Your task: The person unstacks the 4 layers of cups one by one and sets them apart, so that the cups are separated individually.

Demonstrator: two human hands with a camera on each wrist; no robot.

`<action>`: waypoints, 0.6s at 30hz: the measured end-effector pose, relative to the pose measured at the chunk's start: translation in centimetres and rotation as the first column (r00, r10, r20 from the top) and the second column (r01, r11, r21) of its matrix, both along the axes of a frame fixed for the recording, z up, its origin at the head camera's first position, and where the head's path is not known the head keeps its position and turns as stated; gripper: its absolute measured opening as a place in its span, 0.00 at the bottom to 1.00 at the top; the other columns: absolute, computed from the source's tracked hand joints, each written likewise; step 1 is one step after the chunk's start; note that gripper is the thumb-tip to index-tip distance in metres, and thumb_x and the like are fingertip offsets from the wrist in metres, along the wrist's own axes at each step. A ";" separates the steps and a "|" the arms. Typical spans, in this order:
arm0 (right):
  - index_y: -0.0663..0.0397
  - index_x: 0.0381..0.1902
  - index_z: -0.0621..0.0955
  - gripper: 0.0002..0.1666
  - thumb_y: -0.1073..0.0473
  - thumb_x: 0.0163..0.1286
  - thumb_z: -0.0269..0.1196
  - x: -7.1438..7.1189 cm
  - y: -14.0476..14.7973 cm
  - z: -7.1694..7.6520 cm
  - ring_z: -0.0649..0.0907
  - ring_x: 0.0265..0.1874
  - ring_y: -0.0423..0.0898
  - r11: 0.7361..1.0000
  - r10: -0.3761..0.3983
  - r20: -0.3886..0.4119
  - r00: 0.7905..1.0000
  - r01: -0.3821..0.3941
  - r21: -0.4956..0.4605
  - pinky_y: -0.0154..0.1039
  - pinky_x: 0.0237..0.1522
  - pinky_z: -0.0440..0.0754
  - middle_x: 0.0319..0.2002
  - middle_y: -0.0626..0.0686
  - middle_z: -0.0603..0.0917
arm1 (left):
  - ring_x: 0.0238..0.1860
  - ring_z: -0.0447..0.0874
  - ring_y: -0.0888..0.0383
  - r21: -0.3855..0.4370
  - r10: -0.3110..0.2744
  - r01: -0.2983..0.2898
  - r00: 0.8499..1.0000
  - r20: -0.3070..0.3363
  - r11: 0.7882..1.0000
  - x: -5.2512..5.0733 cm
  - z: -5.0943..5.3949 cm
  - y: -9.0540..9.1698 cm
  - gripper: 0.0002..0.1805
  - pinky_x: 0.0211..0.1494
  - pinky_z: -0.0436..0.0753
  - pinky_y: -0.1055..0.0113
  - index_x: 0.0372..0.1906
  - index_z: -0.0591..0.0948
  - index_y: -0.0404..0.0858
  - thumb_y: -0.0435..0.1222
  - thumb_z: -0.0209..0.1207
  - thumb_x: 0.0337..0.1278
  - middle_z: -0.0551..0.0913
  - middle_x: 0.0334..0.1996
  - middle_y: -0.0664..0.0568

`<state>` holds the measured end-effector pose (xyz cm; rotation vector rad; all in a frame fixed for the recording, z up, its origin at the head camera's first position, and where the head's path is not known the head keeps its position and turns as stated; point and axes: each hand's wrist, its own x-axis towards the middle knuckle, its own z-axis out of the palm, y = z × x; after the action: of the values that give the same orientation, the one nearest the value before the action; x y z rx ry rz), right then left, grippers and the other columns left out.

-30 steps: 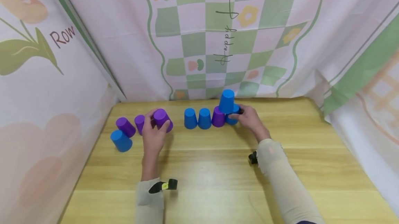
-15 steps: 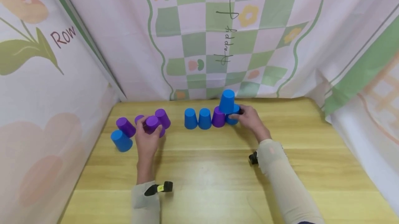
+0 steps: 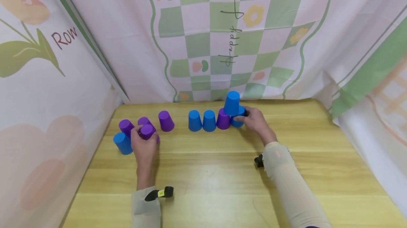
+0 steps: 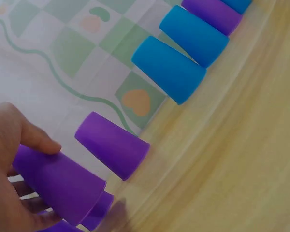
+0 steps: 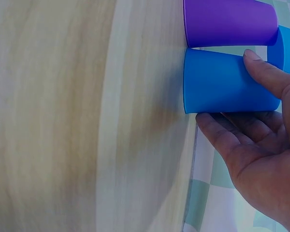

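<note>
My left hand point(image 3: 144, 148) holds a purple cup point(image 3: 147, 132) between thumb and fingers, in front of another upside-down purple cup point(image 3: 144, 121). In the left wrist view the held purple cup point(image 4: 63, 183) overlaps a purple cup behind it. My right hand point(image 3: 257, 124) grips a blue cup point(image 5: 227, 82) by its sides at the right end of the row, thumb on one side and fingers on the other. A second blue cup point(image 3: 232, 103) sits upside down on top, across the gripped blue cup and a neighbouring purple cup point(image 3: 223, 119).
Two blue cups point(image 3: 201, 121) stand side by side in the row. A lone purple cup point(image 3: 166, 121) stands left of them. Far left are a blue cup point(image 3: 123, 143) and a purple cup point(image 3: 125, 126). A patterned curtain point(image 3: 222, 90) hangs at the table's back edge.
My left hand has moved left and nearer with the purple cup. Another purple cup, hidden behind it at first, now stands uncovered. My right hand has stayed in place.
</note>
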<state>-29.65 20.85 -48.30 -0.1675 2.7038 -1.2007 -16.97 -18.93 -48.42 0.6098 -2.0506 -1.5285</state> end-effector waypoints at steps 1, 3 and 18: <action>0.62 0.64 0.79 0.30 0.46 0.75 0.67 0.0 0.0 -0.1 0.83 0.55 0.62 1.000 -0.002 -0.001 1.000 0.002 -0.002 0.56 0.55 0.85 0.61 0.66 0.83 | 0.73 0.71 0.39 -0.003 0.017 -0.017 1.000 0.005 1.000 0.0 -0.2 0.0 0.31 0.81 0.67 0.43 0.64 0.72 0.31 0.23 0.67 0.52 0.75 0.67 0.35; 0.62 0.63 0.79 0.30 0.46 0.75 0.67 0.0 0.0 -0.2 0.83 0.54 0.62 1.000 -0.003 -0.009 1.000 0.003 -0.003 0.56 0.55 0.85 0.60 0.67 0.84 | 0.73 0.70 0.39 -0.010 0.047 -0.047 0.998 0.029 0.999 0.2 -0.4 0.1 0.31 0.81 0.66 0.43 0.64 0.72 0.31 0.24 0.66 0.53 0.74 0.66 0.36; 0.62 0.62 0.80 0.28 0.48 0.75 0.68 0.0 -0.1 -0.2 0.84 0.54 0.61 1.000 -0.006 -0.008 1.000 0.006 0.002 0.56 0.54 0.85 0.59 0.66 0.84 | 0.70 0.68 0.36 -0.018 0.123 -0.121 0.982 0.146 0.992 -0.1 0.1 -0.1 0.30 0.80 0.66 0.43 0.64 0.69 0.30 0.24 0.62 0.54 0.69 0.65 0.33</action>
<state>-29.67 20.77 -48.47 -0.1645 2.7138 -1.2014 -17.04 -19.00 -48.34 0.8511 -2.0839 -1.4412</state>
